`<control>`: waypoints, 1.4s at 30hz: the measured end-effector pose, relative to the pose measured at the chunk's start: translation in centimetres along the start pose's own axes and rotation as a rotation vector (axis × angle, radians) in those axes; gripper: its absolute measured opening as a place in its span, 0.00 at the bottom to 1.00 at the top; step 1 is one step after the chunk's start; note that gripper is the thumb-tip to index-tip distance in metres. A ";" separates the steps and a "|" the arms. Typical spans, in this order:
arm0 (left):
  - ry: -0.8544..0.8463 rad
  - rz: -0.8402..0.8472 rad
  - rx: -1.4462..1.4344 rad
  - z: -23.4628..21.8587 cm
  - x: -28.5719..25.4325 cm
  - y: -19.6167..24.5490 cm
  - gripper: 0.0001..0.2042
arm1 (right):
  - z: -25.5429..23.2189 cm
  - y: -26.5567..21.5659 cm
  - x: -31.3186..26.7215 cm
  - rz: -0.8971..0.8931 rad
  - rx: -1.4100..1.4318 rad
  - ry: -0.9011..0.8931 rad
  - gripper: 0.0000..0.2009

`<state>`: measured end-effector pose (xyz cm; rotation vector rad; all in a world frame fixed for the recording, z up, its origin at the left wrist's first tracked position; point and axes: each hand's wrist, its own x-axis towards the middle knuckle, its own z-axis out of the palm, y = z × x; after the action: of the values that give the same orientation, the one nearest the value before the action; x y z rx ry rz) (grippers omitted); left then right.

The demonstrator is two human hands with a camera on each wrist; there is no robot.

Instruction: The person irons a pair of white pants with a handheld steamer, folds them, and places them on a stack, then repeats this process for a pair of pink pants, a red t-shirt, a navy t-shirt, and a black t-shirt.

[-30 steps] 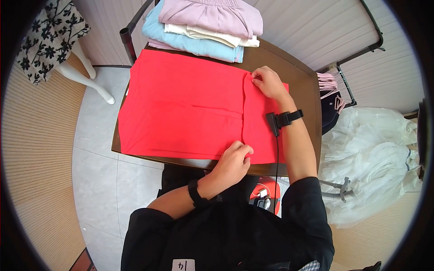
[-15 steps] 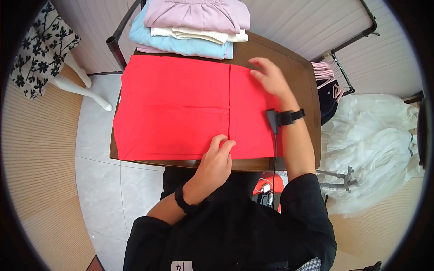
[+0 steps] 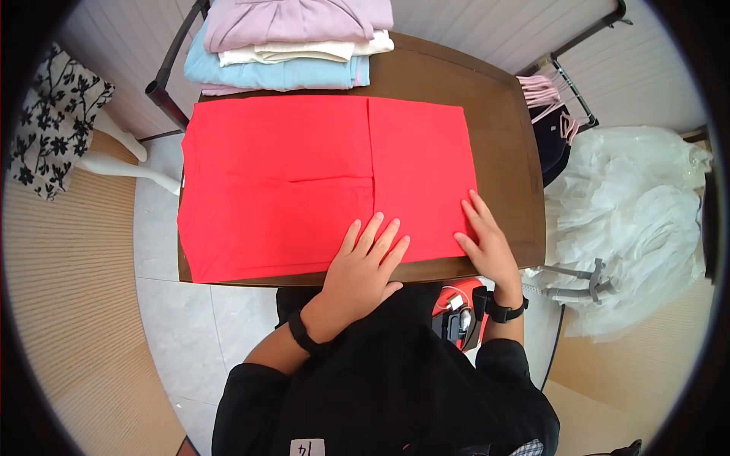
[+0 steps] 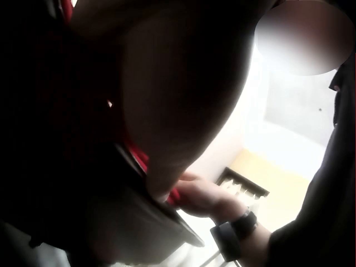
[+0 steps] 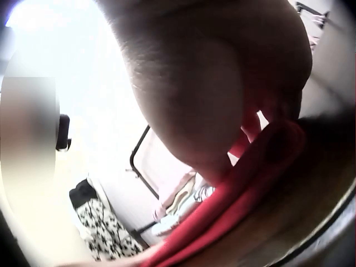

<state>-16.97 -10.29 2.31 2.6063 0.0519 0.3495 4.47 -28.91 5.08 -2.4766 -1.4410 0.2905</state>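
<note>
A red folded garment [image 3: 281,152] lies flat along the brown table [image 3: 502,144]. A crossways flap edge divides its right part from the rest, and a short crease runs along its middle. My left hand [image 3: 361,266] rests with fingers spread on the near edge, just by that flap edge. At the near right corner, the fingers of my right hand [image 3: 490,247] lie straight on the cloth. In the right wrist view, the layered red edge [image 5: 222,217] of the garment shows under this hand. The left wrist view is dark, with my right hand [image 4: 203,197] beyond the left.
Folded clothes [image 3: 289,72] in lilac, white and blue are stacked at the table's far left. A mannequin [image 3: 122,159] in a floral skirt stands left. White gowns [image 3: 631,228] and pink hangers [image 3: 538,91] are at right. A red container [image 3: 460,304] with cables sits below the near edge.
My right hand has come from the far edge to the near right corner. My left hand has uncurled and spread its fingers on the cloth. The right part now lies smoother.
</note>
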 end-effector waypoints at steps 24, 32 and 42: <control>0.269 0.103 0.078 8.8 6.6 9.3 0.27 | 1.7 -0.2 -5.7 0.343 1.374 0.355 0.24; 0.339 0.104 -0.337 5.4 5.7 9.7 0.22 | -0.7 2.2 1.5 0.340 1.263 0.244 0.24; 0.329 0.134 -0.560 1.6 3.3 9.8 0.25 | -4.6 0.7 6.1 0.241 1.142 0.202 0.19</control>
<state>-13.66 -19.27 6.58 1.9847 -0.0957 0.7238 9.38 -24.46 8.99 -1.6276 -0.5750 0.6565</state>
